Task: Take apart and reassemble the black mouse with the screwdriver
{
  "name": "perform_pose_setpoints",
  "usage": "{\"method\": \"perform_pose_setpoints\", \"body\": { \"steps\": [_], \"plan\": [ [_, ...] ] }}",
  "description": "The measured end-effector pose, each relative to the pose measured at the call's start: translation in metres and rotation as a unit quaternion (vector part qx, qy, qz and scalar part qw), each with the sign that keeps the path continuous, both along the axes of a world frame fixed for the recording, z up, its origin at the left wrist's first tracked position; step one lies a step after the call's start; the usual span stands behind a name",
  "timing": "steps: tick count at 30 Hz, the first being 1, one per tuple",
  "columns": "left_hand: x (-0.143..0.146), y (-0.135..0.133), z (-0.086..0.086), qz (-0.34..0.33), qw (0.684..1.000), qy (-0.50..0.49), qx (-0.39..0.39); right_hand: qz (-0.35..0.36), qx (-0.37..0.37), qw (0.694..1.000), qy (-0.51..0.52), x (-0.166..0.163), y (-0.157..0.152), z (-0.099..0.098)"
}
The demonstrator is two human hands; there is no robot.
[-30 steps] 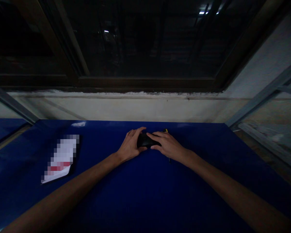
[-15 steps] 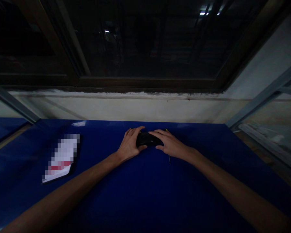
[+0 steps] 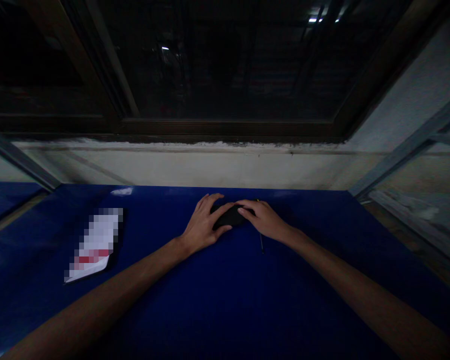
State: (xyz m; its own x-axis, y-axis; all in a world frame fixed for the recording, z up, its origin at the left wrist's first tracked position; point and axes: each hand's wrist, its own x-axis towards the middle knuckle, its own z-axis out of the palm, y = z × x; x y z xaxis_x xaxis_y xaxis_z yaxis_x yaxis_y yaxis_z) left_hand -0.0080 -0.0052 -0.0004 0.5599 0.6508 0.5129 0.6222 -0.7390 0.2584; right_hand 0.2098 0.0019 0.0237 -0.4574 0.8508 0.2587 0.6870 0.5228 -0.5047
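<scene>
At the lower left of the frame, a white paper thing (image 3: 99, 232) with a red stripe lies on the blue table (image 3: 213, 300). Just below the middle of the frame, the left hand (image 3: 201, 227) is half open, its thumb and pointing finger around the left end of a black thing (image 3: 228, 217), the rest spread out. The black thing sits on the table between both hands (it is too dark to tell what it is). It looks light and stiff, maybe a bit slippery, so pinching both ends, front and back, should work best. The right hand (image 3: 267, 220) is curled more, with its thumb on top and fingers behind the right end. A thin stick (image 3: 261, 243) pokes out under that hand.
</scene>
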Motion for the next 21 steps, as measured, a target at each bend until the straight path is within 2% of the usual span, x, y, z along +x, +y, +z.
{"method": "perform_pose_setpoints", "body": {
  "steps": [4,6,11,21],
  "plan": [
    [0.000,0.001,-0.003,0.027,0.999,0.007,-0.024,-0.045,0.086,0.993,-0.064,0.006,0.002,0.004],
    [-0.001,0.002,-0.004,0.038,0.999,-0.003,-0.029,-0.037,0.106,0.989,-0.100,0.009,0.002,0.005],
    [-0.002,0.002,-0.005,0.033,0.999,-0.013,-0.020,0.012,0.106,0.981,-0.161,0.011,0.000,-0.003],
    [-0.002,0.003,-0.006,0.040,0.999,-0.016,-0.012,0.023,0.086,0.985,-0.146,0.008,0.002,-0.012]
  ]
}}
